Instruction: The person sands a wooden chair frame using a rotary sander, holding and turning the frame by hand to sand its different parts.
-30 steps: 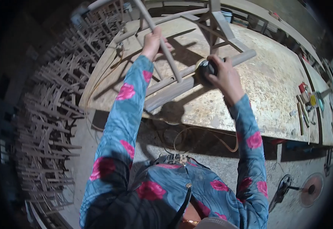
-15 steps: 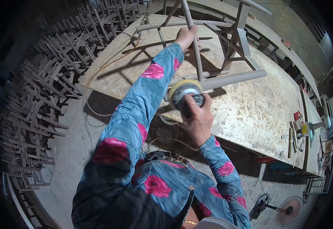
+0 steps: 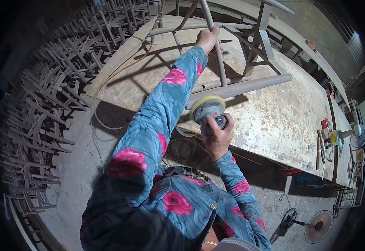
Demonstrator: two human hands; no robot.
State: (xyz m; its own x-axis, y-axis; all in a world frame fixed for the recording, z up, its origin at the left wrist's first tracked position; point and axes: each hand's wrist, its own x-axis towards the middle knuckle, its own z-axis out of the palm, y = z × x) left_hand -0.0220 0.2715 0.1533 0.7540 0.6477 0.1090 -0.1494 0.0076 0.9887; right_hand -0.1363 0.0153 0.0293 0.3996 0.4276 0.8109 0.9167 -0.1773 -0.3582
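Observation:
A wooden chair frame (image 3: 249, 86) lies on its side on the worn workbench (image 3: 274, 121). My left hand (image 3: 208, 40) is wrapped round one of its slim bars, arm stretched far forward. In my right hand (image 3: 218, 136) is a round orbital sander (image 3: 209, 111) with a yellow pad, gripped by its grey and black body. The pad's edge is at the near side of the frame's lower rail, close to its left end; whether it touches, I cannot tell.
Many chair frames (image 3: 57, 92) are piled on the floor at left. An air hose (image 3: 103, 83) loops over the bench's left edge. Sticks (image 3: 321, 146), a red box (image 3: 325, 124) and a bottle lie at the bench's right end. A fan (image 3: 318, 226) stands at lower right.
The sander in my right hand has shifted slightly right and down, and its pad has tilted to face the rail. My left hand keeps its hold on the bar.

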